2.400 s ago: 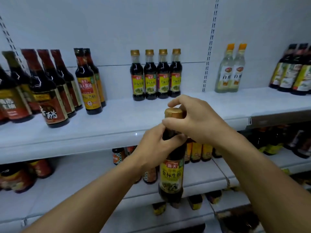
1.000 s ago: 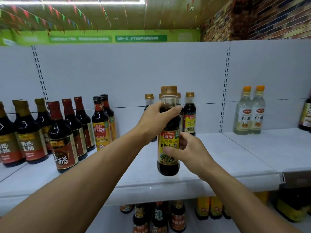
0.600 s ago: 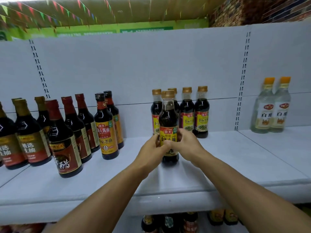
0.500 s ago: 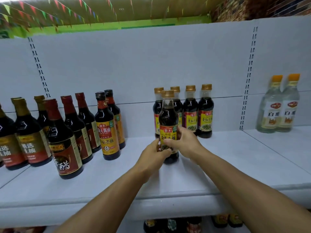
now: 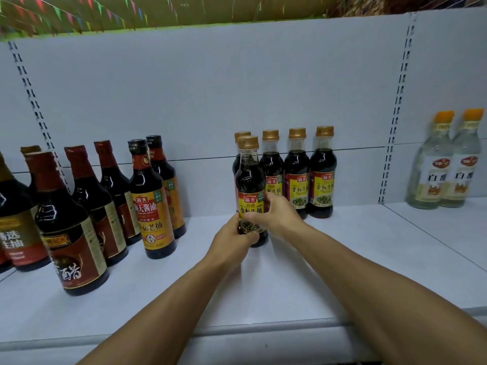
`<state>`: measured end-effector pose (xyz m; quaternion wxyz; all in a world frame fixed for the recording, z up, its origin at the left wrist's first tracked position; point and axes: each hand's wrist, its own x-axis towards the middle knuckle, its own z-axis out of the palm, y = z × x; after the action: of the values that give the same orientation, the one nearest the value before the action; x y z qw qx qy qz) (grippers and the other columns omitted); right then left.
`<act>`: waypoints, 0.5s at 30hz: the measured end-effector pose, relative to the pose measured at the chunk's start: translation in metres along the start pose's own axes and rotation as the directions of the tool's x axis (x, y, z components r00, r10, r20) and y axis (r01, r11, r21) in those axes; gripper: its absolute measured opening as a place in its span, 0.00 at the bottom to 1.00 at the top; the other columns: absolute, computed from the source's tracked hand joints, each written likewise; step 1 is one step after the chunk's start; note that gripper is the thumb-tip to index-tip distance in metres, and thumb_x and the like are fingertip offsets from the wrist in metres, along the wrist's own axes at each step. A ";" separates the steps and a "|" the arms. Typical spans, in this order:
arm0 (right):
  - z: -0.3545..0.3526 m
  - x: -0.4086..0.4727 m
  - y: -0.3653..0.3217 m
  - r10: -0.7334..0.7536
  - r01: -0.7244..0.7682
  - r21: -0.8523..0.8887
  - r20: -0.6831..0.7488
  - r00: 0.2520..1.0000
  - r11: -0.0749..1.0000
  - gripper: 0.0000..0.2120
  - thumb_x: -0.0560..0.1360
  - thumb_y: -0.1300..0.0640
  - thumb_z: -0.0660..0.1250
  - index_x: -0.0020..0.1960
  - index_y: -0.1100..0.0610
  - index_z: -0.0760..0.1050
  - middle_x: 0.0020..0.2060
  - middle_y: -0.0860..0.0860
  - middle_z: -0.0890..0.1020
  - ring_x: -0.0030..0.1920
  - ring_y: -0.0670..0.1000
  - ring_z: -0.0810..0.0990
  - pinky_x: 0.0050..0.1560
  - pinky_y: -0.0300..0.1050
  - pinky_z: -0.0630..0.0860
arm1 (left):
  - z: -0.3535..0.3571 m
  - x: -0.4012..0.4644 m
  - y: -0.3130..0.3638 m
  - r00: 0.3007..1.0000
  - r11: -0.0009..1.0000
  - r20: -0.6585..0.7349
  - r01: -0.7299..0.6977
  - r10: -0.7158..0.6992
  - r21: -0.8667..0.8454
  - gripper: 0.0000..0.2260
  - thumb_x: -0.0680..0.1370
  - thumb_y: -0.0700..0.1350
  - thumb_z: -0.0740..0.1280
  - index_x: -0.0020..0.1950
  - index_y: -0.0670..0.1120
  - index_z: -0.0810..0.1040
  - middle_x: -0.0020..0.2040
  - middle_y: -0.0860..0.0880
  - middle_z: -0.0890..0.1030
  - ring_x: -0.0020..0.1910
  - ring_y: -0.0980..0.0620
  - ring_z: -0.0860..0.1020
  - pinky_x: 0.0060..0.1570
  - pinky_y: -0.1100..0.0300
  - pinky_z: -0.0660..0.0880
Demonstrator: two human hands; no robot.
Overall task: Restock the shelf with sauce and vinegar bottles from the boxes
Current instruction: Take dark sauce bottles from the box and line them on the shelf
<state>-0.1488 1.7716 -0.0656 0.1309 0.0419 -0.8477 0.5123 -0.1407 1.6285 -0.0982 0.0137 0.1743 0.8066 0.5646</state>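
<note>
White shop shelf [image 5: 329,272], bottles standing upright on it.
Red-capped dark sauce bottles [image 5: 110,206] at left, gold-capped soy sauce bottles [image 5: 297,172] mid-shelf against the back panel, two white vinegar bottles [image 5: 448,164] far right.

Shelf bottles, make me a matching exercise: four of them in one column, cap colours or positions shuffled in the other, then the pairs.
Column one
1. soy sauce bottle held by the left hand and right hand
2. white vinegar bottles
3. dark vinegar bottle
4. mushroom dark soy bottle

Column two
A. black cap
B. orange caps, far right of the shelf
C. gold cap, in front of the row of four
D. dark red cap, nearest the front edge on the left

Pairs: 1-C, 2-B, 3-D, 4-A
</note>
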 end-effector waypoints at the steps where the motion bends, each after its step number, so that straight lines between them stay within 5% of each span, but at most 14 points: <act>1: 0.000 0.001 0.000 -0.001 0.001 0.006 -0.001 1.000 1.000 0.18 0.70 0.53 0.76 0.58 0.50 0.75 0.49 0.47 0.83 0.51 0.48 0.81 0.53 0.46 0.78 | 0.000 0.002 -0.001 1.000 1.000 -0.007 -0.002 0.002 -0.002 0.21 0.75 0.37 0.66 0.64 0.58 0.75 0.54 0.56 0.83 0.54 0.57 0.81 0.62 0.52 0.76; 9: 0.004 0.016 0.009 -0.007 0.007 0.013 -0.015 1.000 1.000 0.20 0.70 0.52 0.76 0.60 0.52 0.75 0.50 0.47 0.83 0.51 0.48 0.81 0.55 0.49 0.79 | 0.001 0.014 -0.004 0.999 1.000 -0.023 -0.023 0.023 -0.012 0.22 0.76 0.35 0.64 0.64 0.57 0.73 0.52 0.58 0.83 0.46 0.67 0.81 0.49 0.66 0.74; 15: 0.008 0.025 0.012 -0.016 0.016 0.005 -0.035 0.999 1.000 0.22 0.70 0.52 0.76 0.62 0.52 0.74 0.52 0.48 0.83 0.53 0.49 0.81 0.56 0.49 0.78 | 0.001 0.020 -0.008 1.000 1.000 -0.026 -0.013 0.013 0.011 0.24 0.75 0.37 0.66 0.67 0.58 0.72 0.52 0.59 0.83 0.49 0.65 0.81 0.53 0.63 0.75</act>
<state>-0.1763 1.7719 -0.0729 0.1497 0.0399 -0.8437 0.5140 -0.1610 1.6328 -0.1020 -0.0016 0.1723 0.8087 0.5625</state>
